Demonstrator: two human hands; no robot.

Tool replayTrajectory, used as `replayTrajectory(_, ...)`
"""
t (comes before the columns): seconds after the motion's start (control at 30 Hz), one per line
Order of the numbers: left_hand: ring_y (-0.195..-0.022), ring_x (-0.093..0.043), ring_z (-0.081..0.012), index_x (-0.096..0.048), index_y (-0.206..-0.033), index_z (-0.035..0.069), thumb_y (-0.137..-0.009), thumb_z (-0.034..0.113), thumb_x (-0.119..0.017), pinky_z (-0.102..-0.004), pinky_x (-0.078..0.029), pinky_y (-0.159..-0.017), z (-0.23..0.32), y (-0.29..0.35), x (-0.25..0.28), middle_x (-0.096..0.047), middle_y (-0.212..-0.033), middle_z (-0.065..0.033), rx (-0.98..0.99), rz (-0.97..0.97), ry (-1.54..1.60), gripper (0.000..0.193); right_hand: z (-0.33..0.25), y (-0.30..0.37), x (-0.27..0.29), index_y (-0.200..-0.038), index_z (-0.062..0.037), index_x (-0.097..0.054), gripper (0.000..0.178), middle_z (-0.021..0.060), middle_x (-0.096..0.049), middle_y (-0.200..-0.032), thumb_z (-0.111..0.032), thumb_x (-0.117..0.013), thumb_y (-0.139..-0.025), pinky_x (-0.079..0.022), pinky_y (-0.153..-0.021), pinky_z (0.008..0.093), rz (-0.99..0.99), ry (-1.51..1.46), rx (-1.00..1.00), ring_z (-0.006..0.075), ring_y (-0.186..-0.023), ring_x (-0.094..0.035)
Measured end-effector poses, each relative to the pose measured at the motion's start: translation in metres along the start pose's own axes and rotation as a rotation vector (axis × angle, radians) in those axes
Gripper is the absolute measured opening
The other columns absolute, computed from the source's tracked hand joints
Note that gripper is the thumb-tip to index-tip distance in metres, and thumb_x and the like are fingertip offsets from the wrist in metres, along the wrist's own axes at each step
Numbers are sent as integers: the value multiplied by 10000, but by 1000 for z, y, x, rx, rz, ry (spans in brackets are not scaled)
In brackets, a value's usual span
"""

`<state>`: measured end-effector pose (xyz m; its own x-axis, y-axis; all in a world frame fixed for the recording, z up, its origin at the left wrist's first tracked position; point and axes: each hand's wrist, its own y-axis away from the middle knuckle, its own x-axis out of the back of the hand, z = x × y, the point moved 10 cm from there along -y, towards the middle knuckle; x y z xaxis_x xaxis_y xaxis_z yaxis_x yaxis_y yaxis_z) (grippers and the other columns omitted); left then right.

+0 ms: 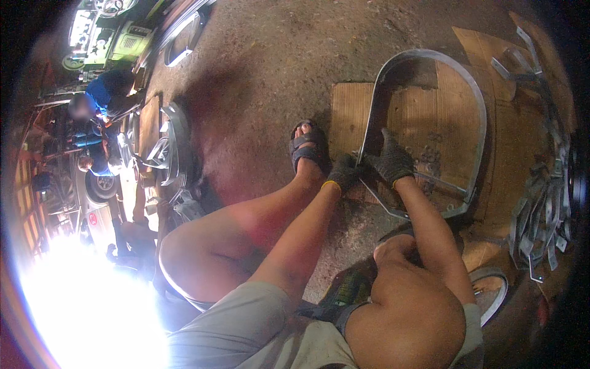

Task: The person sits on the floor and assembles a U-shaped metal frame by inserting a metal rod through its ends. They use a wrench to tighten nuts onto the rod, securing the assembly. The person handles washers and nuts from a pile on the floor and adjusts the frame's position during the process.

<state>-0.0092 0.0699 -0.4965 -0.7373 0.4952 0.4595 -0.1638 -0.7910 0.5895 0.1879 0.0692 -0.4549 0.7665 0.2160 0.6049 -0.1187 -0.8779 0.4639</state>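
Note:
A large arched metal frame, made of flat grey strip with a crossbar near its lower end, lies on flattened cardboard. My left hand, in a dark knitted glove with a yellow cuff, is closed at the frame's left side, where a short thin metal edge shows above the fingers. Just inside that side is my right hand, gloved alike. Its thumb sticks up, away from the other fingers, which point left against the strip. Part of the left fingers' grip is hidden.
Cardboard lies under the frame. A heap of bent metal strips is at right, with a curved metal piece nearer me. My sandalled foot is beside my left hand. Far left, people work by a green machine; glare fills the lower left.

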Motion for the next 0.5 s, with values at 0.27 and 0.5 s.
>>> replayTrajectory(0.27,-1062,-677,-387,-671,-1219,-1,-904,432,-735,-465,-521,-962,-40,-25,-26,-723,-1157,-220,-43,-97,-355,539,48,-21,-10,-1543,-44,-407,745,220,-560,-1472,-451,-664,-974,-446,-1105,445,106,-456,68,375,-1345,-555)
replayTrajectory(0.5,-1184,-649,-419,-754,-1164,82,-841,531,-676,-459,-491,-1037,6,-19,2,-712,-1243,-216,-136,91,-350,559,173,-16,28,-1396,-51,-621,466,170,-463,-1588,-284,-618,-992,-342,-1218,478,449,503,231,366,-1452,-449)
